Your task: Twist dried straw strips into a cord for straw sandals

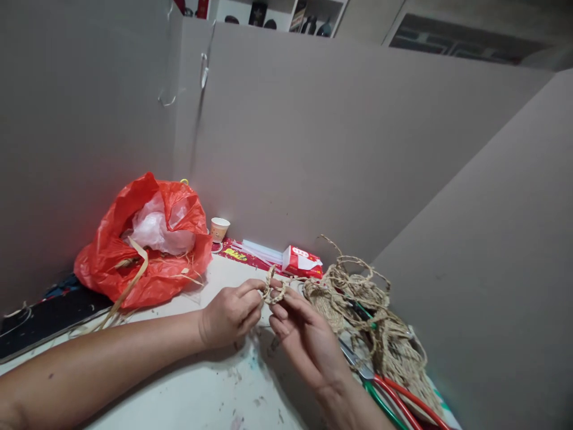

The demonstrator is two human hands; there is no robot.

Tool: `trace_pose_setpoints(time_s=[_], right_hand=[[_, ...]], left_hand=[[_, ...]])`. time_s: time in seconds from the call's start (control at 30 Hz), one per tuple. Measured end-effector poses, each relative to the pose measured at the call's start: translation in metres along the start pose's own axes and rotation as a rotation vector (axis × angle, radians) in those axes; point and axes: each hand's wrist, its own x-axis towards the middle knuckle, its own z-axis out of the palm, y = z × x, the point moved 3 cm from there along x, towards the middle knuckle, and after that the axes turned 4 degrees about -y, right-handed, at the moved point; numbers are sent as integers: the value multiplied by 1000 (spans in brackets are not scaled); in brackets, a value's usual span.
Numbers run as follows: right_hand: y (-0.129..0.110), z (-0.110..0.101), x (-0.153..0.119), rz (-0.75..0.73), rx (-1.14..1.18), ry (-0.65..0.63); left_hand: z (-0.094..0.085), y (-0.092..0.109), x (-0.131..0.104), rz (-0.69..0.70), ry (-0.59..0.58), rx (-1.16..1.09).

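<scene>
A short looped piece of braided straw cord [276, 294] is held up between both hands above the white tabletop. My left hand [235, 312] pinches its left side, with the fingers curled. On the other side my right hand [308, 334] grips the loop between thumb and fingers, palm partly turned up. Just right of that hand lies a tangled heap of the same braided cord [394, 346]. Scissors [364, 371] with red and green handles rest beside the heap, partly hidden by my right forearm.
An open red plastic bag [102, 239] with straw and white plastic stands at the left. Behind the hands are a paper cup [219, 229], pale strips [262, 252] and a red tissue pack [301, 261]. Grey partitions [290, 137] enclose the white table [188, 382].
</scene>
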Motion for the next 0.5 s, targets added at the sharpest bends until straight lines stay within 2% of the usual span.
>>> trace_pose_setpoints(time_s=[0.17,0.3,0.37,0.5], right_hand=[[0,-10,8,-29,-331,-19],[-1,-20,12,16,-443,-13],[-3,-22,13,22,-464,-7],[-6,-23,13,-2,-449,-24]], left_hand=[[3,-3,-1,14,-156,84],[7,1,0,80,-273,114],[9,3,0,87,-295,147],[12,2,-1,-2,-283,162]])
